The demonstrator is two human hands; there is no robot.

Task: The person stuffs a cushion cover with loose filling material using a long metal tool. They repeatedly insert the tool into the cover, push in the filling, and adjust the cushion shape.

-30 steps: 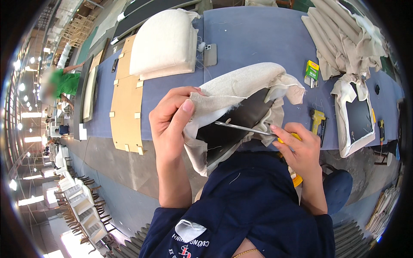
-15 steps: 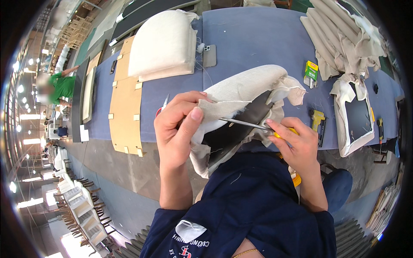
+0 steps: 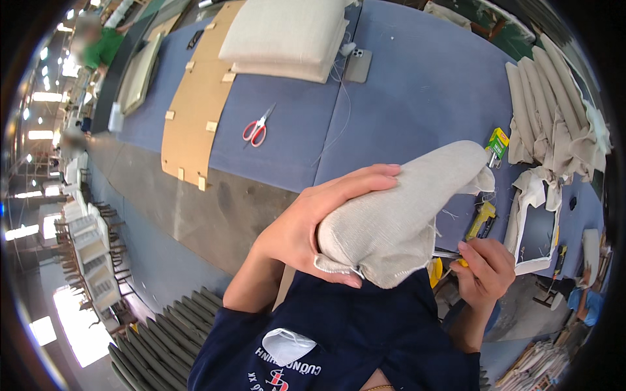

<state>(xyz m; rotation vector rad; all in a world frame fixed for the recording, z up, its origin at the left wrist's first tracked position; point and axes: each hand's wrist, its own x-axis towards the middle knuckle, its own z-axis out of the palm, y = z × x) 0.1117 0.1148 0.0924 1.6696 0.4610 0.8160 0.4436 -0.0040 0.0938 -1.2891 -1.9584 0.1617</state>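
Observation:
My left hand [image 3: 313, 225] grips a long cushion covered in beige woven fabric [image 3: 398, 212], thumb under its near end and fingers over the top. The cushion lies across my body, its far end pointing to the upper right. My right hand [image 3: 486, 267] is closed on a yellow-handled tool [image 3: 456, 259] whose metal tip disappears under the cushion's lower right edge. The tool's working end is hidden by the fabric.
Red-handled scissors [image 3: 258, 126] lie on the blue worktable [image 3: 404, 91]. A beige seat cushion [image 3: 287, 36], a phone [image 3: 358, 65], a cardboard panel [image 3: 195, 98], a green box [image 3: 497, 143], a yellow tool [image 3: 481, 220] and stacked fabric pieces [image 3: 554, 111] are around. A person in green [image 3: 101, 42] works far left.
The cushion has been turned over: its dark open underside faced me before, now only beige fabric shows. My left hand shifted to its near end, and my right hand dropped lower right.

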